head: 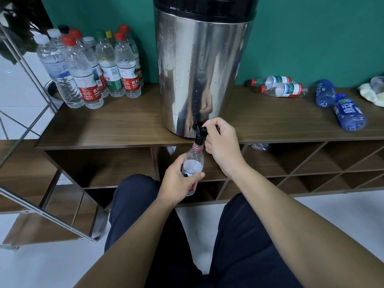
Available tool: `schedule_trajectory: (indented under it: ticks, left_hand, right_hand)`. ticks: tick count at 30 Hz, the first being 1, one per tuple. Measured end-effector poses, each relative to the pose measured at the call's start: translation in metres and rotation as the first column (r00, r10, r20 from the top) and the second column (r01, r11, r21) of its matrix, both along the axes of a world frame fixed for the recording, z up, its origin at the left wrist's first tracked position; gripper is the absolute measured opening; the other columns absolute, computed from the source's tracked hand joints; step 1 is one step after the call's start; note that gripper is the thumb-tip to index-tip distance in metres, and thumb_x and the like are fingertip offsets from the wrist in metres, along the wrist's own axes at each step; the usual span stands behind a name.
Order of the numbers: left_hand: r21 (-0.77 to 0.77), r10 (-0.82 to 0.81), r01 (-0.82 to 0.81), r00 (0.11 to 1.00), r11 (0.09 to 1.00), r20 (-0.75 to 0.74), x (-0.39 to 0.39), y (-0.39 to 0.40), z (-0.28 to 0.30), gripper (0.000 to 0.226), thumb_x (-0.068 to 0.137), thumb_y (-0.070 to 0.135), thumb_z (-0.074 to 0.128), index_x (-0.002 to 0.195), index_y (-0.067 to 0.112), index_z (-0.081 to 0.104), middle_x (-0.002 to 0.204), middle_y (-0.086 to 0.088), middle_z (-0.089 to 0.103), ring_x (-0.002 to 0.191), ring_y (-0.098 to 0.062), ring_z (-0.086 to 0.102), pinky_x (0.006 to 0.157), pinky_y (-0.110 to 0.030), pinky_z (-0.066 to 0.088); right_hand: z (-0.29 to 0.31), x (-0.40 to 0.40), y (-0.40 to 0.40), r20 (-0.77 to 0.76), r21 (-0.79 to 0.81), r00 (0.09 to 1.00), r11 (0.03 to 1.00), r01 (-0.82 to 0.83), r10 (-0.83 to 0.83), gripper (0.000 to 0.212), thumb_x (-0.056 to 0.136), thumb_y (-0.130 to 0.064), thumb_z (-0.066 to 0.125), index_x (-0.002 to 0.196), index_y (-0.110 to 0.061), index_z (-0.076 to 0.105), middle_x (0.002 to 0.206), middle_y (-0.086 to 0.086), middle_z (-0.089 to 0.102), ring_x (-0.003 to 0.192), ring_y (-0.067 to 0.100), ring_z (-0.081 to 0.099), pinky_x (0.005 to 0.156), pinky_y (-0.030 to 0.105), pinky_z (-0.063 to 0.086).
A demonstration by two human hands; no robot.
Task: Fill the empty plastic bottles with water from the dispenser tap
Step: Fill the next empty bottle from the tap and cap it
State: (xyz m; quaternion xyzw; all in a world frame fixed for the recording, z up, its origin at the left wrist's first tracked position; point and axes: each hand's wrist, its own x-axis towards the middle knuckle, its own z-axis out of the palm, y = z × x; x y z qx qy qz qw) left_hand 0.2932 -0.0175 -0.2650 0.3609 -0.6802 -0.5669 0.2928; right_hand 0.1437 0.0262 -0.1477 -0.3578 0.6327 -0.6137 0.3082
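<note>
Fingers (pixel 209 129) of the right hand (pixel 220 146) are curling over the black tap lever (pixel 202 129) at the foot of the steel dispenser (pixel 199 69), gripping it, while the left hand (pixel 178 181) is wrapping around the labelled belly of a clear plastic bottle (pixel 194 165), thumb across the front. That bottle is standing nearly upright, leaning slightly, its long axis running up to the spout (pixel 199 139) so that its open red-ringed neck is meeting the spout from directly below; water is already showing inside the upper body, so filling seems well advanced. What matters next, I judge, is keeping the mouth lined up under the spout until the lever is released, and the right hand is the one placed to do that. Both forearms are reaching forward from the lap, the right higher and the left lower in front of the open shelving. On the wooden surface (pixel 124 125), capped full bottles (pixel 87 65) are standing at the left, and empty bottles (pixel 284 88) are lying on their sides at the right.
</note>
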Motion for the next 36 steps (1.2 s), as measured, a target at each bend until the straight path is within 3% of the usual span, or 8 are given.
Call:
schedule_trajectory:
  ticks: [24, 36]
  left_hand:
    - [-0.006, -0.003, 0.003, 1.0, 1.0, 0.012, -0.0014, -0.0031, -0.0059, 0.069, 0.087, 0.033, 0.097, 0.146, 0.04, 0.063, 0.13, 0.017, 0.076, 0.124, -0.008, 0.071, 0.114, -0.048, 0.058]
    - [-0.001, -0.002, 0.002, 1.0, 1.0, 0.027, -0.0008, -0.0019, -0.0033, 0.07, 0.088, 0.032, 0.096, 0.148, 0.039, 0.062, 0.131, 0.018, 0.075, 0.126, -0.006, 0.07, 0.114, -0.044, 0.058]
  right_hand:
    - [-0.0006, 0.0001, -0.001, -0.001, -0.009, 1.0, 1.0, 0.003, -0.003, 0.021, 0.114, -0.021, 0.053, 0.099, -0.017, 0.067, 0.057, -0.014, 0.048, 0.052, 0.01, 0.04, 0.053, 0.029, 0.034]
    - [0.0004, 0.0006, 0.0001, -0.017, 0.002, 1.0, 1.0, 0.006, -0.006, 0.021, 0.114, -0.022, 0.053, 0.1, -0.017, 0.068, 0.058, -0.013, 0.049, 0.053, 0.009, 0.041, 0.053, 0.029, 0.036]
